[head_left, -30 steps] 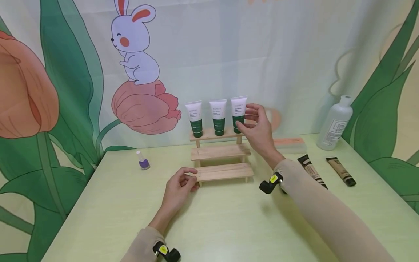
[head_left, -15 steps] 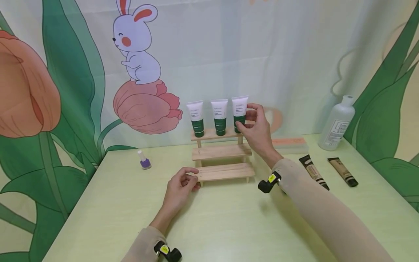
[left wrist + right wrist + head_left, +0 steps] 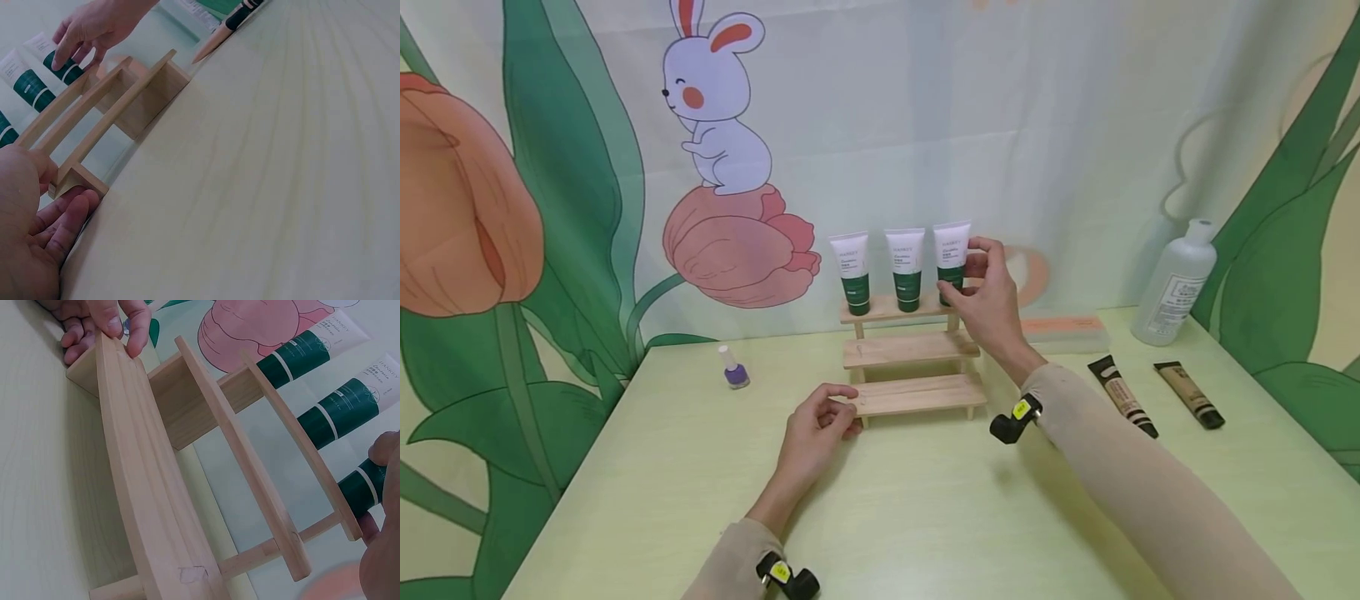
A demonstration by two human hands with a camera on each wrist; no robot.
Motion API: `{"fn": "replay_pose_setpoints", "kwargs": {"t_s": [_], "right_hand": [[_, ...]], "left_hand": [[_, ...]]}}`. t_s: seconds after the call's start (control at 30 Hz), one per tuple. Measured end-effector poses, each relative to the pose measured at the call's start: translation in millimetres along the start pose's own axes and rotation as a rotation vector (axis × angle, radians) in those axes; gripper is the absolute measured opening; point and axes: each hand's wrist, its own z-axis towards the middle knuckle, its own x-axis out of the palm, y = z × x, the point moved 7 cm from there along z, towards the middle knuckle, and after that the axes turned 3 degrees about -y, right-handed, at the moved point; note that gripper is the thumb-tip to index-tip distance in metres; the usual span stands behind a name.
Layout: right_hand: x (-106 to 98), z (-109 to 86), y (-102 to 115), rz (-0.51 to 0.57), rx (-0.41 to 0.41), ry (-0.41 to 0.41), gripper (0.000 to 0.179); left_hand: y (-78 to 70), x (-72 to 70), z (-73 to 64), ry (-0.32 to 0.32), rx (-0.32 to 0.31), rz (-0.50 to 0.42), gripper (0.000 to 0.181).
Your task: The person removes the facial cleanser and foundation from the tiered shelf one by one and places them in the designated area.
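Observation:
A three-tier wooden stand (image 3: 913, 395) stands near the back of the table. On its top tier, three white-and-green squeeze tubes stand upright on their caps: a left tube (image 3: 852, 271), a middle tube (image 3: 906, 268) and a right tube (image 3: 952, 254). My right hand (image 3: 992, 304) pinches the right tube low down, thumb in front and fingers at its side. With my left hand (image 3: 812, 433) I grip the left end of the lowest tier, fingertips on top and thumb beneath. The left wrist view shows that hand (image 3: 50, 219) curled round the stand's corner.
To the left stands a purple nail polish bottle (image 3: 733, 371). On the right lie a black-capped tube (image 3: 1123, 396) and a tan tube (image 3: 1190, 394). A tall translucent bottle (image 3: 1174, 283) and a flat box (image 3: 1066, 333) are at the back, before a printed curtain (image 3: 880, 108).
Hardly anything differs: the head view shifts slightly, moving the whole scene a little to the right. Both hands keep their places at the stand and the right tube.

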Motion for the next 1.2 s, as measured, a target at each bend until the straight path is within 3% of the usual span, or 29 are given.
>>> {"fn": "replay_pose_setpoints", "kwargs": {"t_s": [0.2,0.5,0.77,1.2], "right_hand": [[-5,-5.6,2,0.018,-0.007,-0.003,0.07],[-36,-18.5,10,0.053,-0.048,-0.043,0.068],[-68,-32.2,11,0.009,-0.056,-0.039,0.069],[-128,-54.5,3,-0.11,-0.017,-0.102,0.074]], "left_hand": [[-1.1,-0.5,-1.1,-0.001,0.006,0.006,0.017],[-2.0,1.2,-1.1,0.006,0.009,0.006,0.016],[-1.6,-0.2,-1.6,0.003,0.005,-0.007,0.016],[-1.8,0.6,-1.3,0.005,0.0,-0.01,0.017]]}}
